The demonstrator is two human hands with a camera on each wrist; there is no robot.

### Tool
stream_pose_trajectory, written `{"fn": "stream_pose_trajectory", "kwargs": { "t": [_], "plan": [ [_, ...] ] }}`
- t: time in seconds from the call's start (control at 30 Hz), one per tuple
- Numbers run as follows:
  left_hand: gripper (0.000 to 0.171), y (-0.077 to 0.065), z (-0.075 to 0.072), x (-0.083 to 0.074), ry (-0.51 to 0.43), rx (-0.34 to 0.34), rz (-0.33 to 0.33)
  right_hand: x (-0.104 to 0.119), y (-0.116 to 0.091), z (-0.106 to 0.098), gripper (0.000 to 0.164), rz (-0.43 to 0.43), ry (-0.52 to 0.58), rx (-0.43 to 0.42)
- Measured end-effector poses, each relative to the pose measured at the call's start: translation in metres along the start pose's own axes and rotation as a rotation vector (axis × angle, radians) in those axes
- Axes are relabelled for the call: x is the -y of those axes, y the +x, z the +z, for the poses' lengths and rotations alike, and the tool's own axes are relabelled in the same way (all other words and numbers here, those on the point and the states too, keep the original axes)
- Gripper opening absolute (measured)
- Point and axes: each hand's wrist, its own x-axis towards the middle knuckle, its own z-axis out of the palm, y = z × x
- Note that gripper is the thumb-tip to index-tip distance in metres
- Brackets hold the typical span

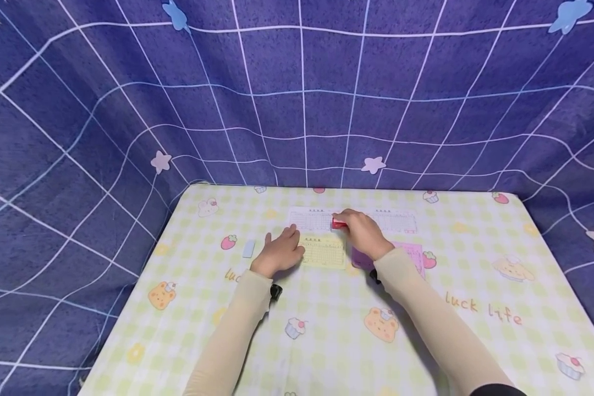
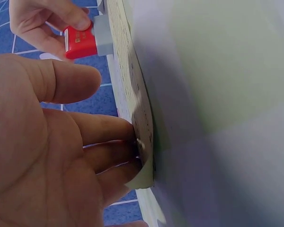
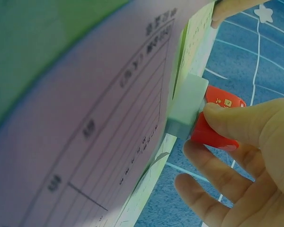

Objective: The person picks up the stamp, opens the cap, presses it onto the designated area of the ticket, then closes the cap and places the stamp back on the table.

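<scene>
Nearest, two beige sleeves (image 1: 230, 335) cross a green-and-white checked, cartoon-printed tablecloth (image 1: 336, 357) toward a rectangular yellow printed paper form (image 1: 324, 256). Right of the yellow form, a rectangular pink-purple printed paper form (image 1: 413, 254) lies partly behind the right forearm. At the yellow form's left end is the left hand (image 1: 279, 253), fingers loosely extended and touching the paper where its corner curls up, thumb free. Further left of that form lies a small pale-blue rectangle (image 1: 248, 248). Just beyond its far right corner, the right hand (image 1: 365, 234) pinches a small red block with a grey base (image 1: 339, 223), to the right of the left hand. Beyond the yellow form stretches white printed paper (image 1: 307, 220), then a blue grid-patterned curtain (image 1: 326, 66)
</scene>
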Motion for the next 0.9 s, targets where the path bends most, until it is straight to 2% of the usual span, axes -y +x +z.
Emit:
{"fn": "stream_pose_trajectory", "kwargs": {
  "t": [0.5,0.9],
  "plan": [
    [0.065,0.0002,-0.0027,-0.0001,-0.008,-0.005,-0.007,0.0029,0.0035,-0.0039,0.036,-0.012,0.048,-0.031],
    [0.065,-0.0020,-0.0034,0.0002,-0.016,-0.008,0.011,0.0014,0.0014,0.0005,0.034,-0.006,0.079,-0.045]
  ]
}}
